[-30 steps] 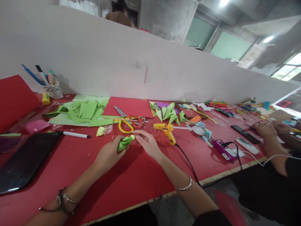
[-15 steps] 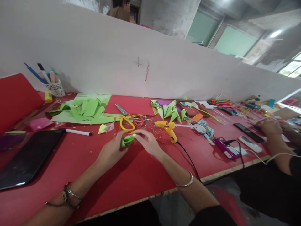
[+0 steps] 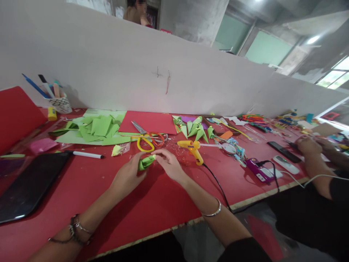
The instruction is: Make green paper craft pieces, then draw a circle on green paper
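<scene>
A folded green paper piece (image 3: 145,163) with a pale yellow tip is held over the red table (image 3: 152,207). My left hand (image 3: 130,171) is closed around its left side. The fingertips of my right hand (image 3: 169,164) pinch it at the yellow tip. Just beyond my hands lie scissors (image 3: 145,143) with one yellow and one orange handle. To their right a yellow glue gun (image 3: 194,148) rests on its side, with a clear glue stick in its back. Several folded green paper cones (image 3: 196,130) lie farther off.
Green paper pieces (image 3: 102,127) are piled at the back left, near a pen cup (image 3: 61,103). A black tablet (image 3: 32,185) and a white marker (image 3: 87,154) lie at left. A purple power strip (image 3: 257,170) is at right, near another person's hands (image 3: 309,146).
The whole view has shifted slightly, so things stand a little farther left. Both hands keep hold of the green paper piece in nearly the same pose.
</scene>
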Tool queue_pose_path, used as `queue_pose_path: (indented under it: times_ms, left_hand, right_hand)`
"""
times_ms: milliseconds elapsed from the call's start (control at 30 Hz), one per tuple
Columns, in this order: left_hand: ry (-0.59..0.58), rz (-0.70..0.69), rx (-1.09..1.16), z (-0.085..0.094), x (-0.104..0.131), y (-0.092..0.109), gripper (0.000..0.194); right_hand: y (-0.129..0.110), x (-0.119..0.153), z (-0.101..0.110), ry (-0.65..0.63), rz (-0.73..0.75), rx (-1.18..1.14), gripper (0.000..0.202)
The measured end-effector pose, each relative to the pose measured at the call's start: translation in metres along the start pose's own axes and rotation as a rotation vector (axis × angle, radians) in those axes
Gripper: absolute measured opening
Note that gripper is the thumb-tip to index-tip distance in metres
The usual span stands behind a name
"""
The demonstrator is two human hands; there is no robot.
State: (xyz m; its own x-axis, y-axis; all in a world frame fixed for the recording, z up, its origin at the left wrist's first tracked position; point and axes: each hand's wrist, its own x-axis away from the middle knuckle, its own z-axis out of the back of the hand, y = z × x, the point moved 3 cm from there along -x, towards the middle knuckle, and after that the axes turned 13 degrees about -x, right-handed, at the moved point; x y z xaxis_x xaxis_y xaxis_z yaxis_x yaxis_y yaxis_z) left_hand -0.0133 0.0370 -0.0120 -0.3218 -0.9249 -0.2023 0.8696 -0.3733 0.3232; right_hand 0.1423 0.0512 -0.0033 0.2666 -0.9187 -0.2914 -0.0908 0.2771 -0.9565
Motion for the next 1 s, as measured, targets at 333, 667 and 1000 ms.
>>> queue_pose_path:
  times_ms: [333,667,1000]
  left_hand:
    - [0.086,-0.092,0.032,0.001,-0.001,0.003,0.045]
    - [0.111,-0.125,0.0,-0.006,0.002,0.001,0.065]
    - [0.079,-0.106,-0.077,-0.012,0.005,0.001,0.071]
  right_hand:
    - [0.001,0.0,-0.001,0.013,-0.02,-0.023,0.024]
    - [0.006,-0.002,0.001,0.053,-0.033,0.023,0.017]
    - [0.003,-0.001,0.003,0.049,-0.053,-0.024,0.027]
